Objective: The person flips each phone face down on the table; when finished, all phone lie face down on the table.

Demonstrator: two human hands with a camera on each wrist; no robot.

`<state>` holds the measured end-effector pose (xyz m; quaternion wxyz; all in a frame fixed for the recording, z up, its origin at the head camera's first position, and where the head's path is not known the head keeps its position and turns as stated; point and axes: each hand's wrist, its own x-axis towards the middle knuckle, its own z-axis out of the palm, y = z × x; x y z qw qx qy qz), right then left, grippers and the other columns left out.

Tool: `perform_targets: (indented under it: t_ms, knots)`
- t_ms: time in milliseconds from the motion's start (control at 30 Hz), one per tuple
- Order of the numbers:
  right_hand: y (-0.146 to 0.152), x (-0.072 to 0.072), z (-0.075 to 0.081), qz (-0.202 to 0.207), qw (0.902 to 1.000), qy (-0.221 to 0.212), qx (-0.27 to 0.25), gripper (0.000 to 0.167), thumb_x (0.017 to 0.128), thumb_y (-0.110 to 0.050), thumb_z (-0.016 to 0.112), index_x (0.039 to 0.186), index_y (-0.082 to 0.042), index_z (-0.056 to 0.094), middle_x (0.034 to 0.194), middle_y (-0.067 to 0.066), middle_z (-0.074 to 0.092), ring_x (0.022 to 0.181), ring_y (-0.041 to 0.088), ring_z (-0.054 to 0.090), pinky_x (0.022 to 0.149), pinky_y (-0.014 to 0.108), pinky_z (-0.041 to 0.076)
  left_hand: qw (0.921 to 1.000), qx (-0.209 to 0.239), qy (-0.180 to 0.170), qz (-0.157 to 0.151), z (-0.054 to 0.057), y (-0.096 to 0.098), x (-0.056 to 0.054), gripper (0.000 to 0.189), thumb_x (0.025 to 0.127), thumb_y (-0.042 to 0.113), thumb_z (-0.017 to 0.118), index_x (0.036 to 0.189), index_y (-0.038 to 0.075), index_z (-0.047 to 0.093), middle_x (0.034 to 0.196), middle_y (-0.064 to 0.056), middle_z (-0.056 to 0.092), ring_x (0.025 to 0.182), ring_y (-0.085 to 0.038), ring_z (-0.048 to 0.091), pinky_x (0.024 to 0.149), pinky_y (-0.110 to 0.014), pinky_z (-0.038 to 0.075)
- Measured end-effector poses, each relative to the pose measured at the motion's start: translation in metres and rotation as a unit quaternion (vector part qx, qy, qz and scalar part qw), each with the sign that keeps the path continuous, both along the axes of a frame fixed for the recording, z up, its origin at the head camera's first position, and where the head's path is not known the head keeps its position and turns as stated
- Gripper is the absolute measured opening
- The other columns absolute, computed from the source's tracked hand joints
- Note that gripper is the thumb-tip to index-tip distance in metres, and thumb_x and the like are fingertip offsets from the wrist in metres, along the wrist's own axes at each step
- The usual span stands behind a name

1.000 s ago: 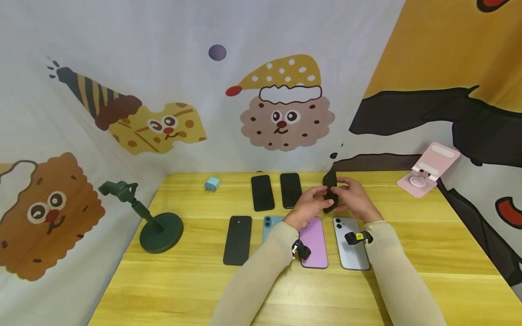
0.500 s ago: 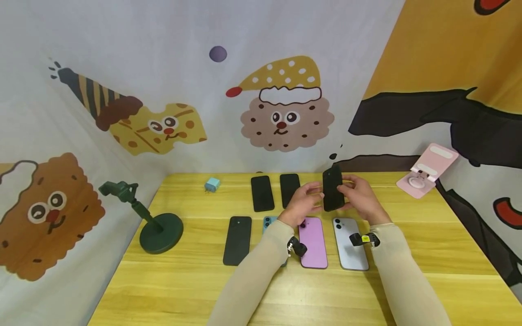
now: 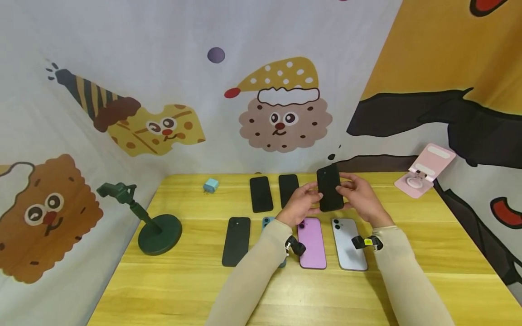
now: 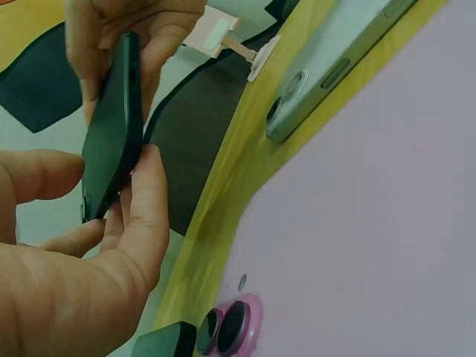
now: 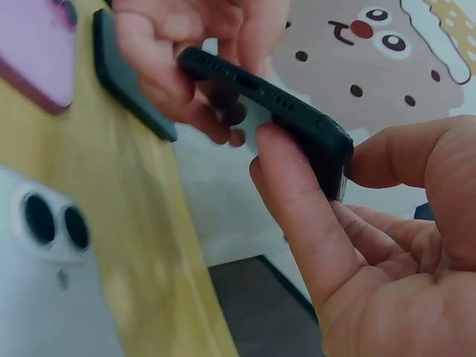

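Head view: the black phone was right of centre between both hands, long axis close to up-down, top tipped a bit left. The left hand pinched its lower left edge; the right hand gripped the right edge, thumb over the face, so neither was clearly nearer. A second earlier it looked edge-on; by now its broad side showed. Left wrist: phone upper left, slanted, thumb and fingers either side. Right wrist: upper middle, port edge visible, right hand pinching one end.
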<state>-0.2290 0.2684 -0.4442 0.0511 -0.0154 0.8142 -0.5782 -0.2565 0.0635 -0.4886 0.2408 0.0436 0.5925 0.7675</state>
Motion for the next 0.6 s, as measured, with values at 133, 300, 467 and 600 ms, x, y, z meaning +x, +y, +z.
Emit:
perform_targets:
  t_ms: [133, 300, 467, 600]
  knots:
    - [0.007, -0.002, -0.008, 0.000, 0.9999, -0.008, 0.008, 0.063, 0.110, -0.015, 0.057, 0.167, -0.012, 0.030, 0.147, 0.033, 0.053, 0.121, 0.043, 0.065, 0.081, 0.044, 0.066, 0.9999, -0.011, 0.007, 0.002, -0.001, -0.002, -0.001, 0.052, 0.103, 0.011, 0.068, 0.153, 0.016, 0.056, 0.126, -0.008, 0.062, 0.110, -0.024, 0.069, 0.097, -0.048, 0.062]
    - [0.013, -0.008, -0.021, 0.004, 0.9999, -0.012, 0.008, 0.066, 0.110, -0.017, 0.058, 0.168, -0.014, 0.029, 0.147, 0.034, 0.054, 0.112, 0.036, 0.070, 0.082, 0.044, 0.066, 0.9993, -0.028, 0.022, 0.006, -0.005, -0.003, -0.004, 0.056, 0.101, 0.008, 0.069, 0.154, 0.018, 0.055, 0.124, -0.007, 0.060, 0.104, -0.022, 0.069, 0.093, -0.044, 0.063]
    - [0.016, -0.011, -0.035, 0.000, 0.9996, -0.024, 0.013, 0.065, 0.110, -0.017, 0.058, 0.168, -0.013, 0.029, 0.148, 0.034, 0.055, 0.104, 0.029, 0.073, 0.078, 0.037, 0.066, 0.9995, -0.028, 0.011, 0.007, -0.008, -0.002, -0.005, 0.057, 0.101, 0.007, 0.070, 0.154, 0.018, 0.056, 0.121, -0.005, 0.061, 0.104, -0.020, 0.069, 0.092, -0.043, 0.064]
    - [0.018, -0.012, -0.043, -0.016, 0.9989, -0.030, 0.031, 0.064, 0.109, -0.018, 0.058, 0.167, -0.013, 0.033, 0.148, 0.033, 0.055, 0.102, 0.028, 0.073, 0.075, 0.035, 0.065, 0.9995, -0.029, 0.007, -0.005, -0.008, 0.000, -0.005, 0.057, 0.102, 0.009, 0.068, 0.157, 0.016, 0.053, 0.127, -0.007, 0.061, 0.109, -0.022, 0.071, 0.095, -0.042, 0.063]
